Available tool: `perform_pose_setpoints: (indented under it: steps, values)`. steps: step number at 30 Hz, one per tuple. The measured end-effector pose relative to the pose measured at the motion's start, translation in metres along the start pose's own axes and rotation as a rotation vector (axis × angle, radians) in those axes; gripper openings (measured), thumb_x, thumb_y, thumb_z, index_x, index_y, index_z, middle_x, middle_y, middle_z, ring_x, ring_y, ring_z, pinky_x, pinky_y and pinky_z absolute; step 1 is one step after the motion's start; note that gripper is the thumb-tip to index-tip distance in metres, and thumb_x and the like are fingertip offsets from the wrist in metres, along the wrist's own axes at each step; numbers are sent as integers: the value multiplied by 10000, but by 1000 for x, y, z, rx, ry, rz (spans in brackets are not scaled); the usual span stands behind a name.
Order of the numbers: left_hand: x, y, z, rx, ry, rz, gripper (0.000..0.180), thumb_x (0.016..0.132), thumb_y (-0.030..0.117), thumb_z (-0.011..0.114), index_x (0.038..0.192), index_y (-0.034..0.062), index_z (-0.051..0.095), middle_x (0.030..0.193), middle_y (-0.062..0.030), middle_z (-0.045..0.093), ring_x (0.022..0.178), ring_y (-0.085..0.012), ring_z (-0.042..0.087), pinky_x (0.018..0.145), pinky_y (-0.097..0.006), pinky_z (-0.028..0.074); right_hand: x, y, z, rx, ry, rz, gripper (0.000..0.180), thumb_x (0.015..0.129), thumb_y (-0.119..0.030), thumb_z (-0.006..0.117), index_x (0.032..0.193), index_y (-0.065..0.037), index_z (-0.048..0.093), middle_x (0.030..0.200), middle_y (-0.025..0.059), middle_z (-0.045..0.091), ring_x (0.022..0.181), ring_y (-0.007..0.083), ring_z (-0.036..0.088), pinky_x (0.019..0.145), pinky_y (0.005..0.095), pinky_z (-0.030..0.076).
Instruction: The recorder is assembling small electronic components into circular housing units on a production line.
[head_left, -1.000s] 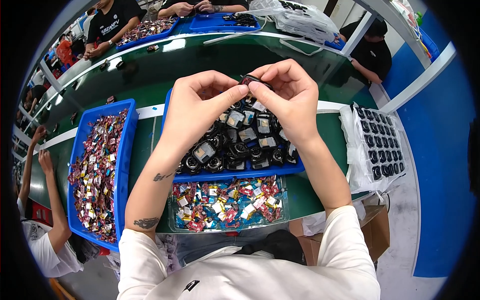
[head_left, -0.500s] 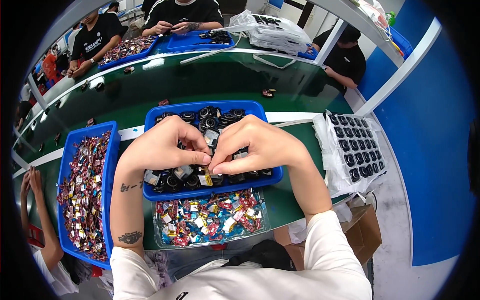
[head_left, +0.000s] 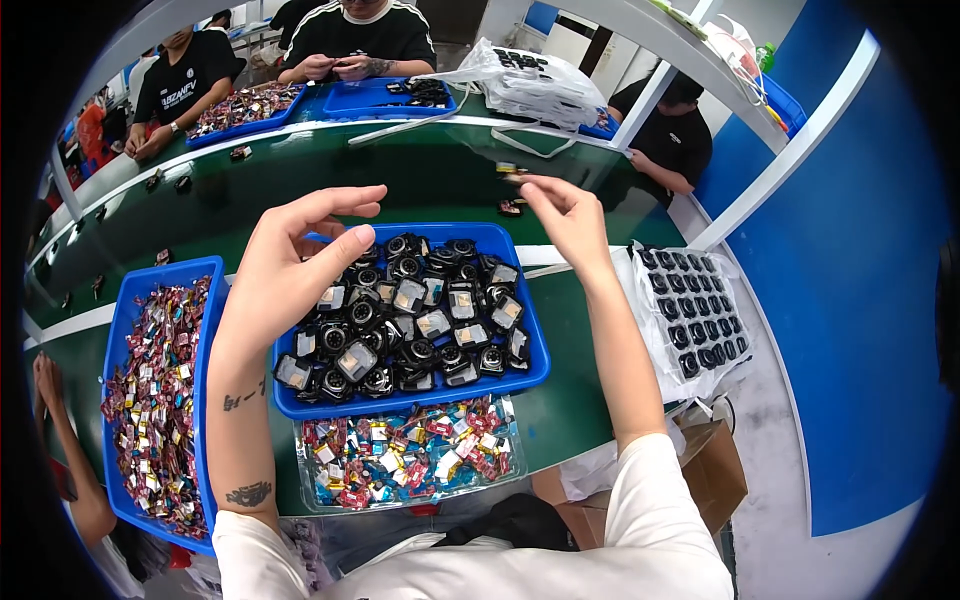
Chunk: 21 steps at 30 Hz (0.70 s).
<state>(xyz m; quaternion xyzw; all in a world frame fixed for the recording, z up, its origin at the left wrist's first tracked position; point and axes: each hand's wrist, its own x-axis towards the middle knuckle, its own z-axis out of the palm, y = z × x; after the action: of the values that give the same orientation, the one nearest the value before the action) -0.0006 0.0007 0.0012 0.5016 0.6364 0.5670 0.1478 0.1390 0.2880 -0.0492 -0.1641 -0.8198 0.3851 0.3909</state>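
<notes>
My right hand [head_left: 566,218] reaches over the green work surface, thumb and forefinger pinched at a small yellow-and-dark electronic part [head_left: 509,170], blurred by motion. Just below it, a similar small part [head_left: 510,208] lies on the green surface. Above the far left of a blue tray [head_left: 545,372], my left hand [head_left: 312,245] is held with nothing in it, thumb apart from the curved fingers. The tray is heaped with black watch-like cases [head_left: 433,323], some showing round dark rims and others grey, square inner faces.
A clear tray [head_left: 305,485] of small red, white and blue parts sits nearest me. On the left is a long blue bin [head_left: 115,400] of similar parts. At right, a white sheet [head_left: 655,335] bears rows of black cases. Several people work across the green surface [head_left: 420,165].
My hands have parted from over the blue tray. The right has gone far and right with the small part; the left has drawn back leftward and opened.
</notes>
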Motion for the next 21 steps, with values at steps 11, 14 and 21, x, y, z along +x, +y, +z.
perform_pose_setpoints:
  steps: [11, 14, 21]
  values:
    - [-3, 0, 4, 87, 98, 16, 221, 884, 77, 615, 1088, 1, 653, 1075, -34, 637, 927, -74, 533, 806, -226, 457, 37, 170, -58, -828, 146, 769, 797, 772, -393, 599, 1435, -45, 323, 1326, 193, 528, 1280, 397, 411, 1052, 442, 364]
    - [-5, 0, 4, 108, 72, 33, 212, 889, 89, 619, 1079, -2, 651, 1094, -38, 632, 915, -75, 544, 814, -234, 461, 43, 176, -62, -850, 124, 817, 765, 774, -389, 602, 1409, -35, 364, 1315, 198, 536, 1250, 389, 458, 1055, 432, 366]
    - [-6, 6, 4, 81, 82, 69, 229, 897, 104, 627, 1101, 1, 645, 984, -4, 636, 859, -43, 540, 764, -199, 444, 59, 188, -66, -888, 47, 900, 762, 768, -423, 609, 1394, -48, 389, 1381, 167, 487, 1295, 371, 408, 1075, 441, 326]
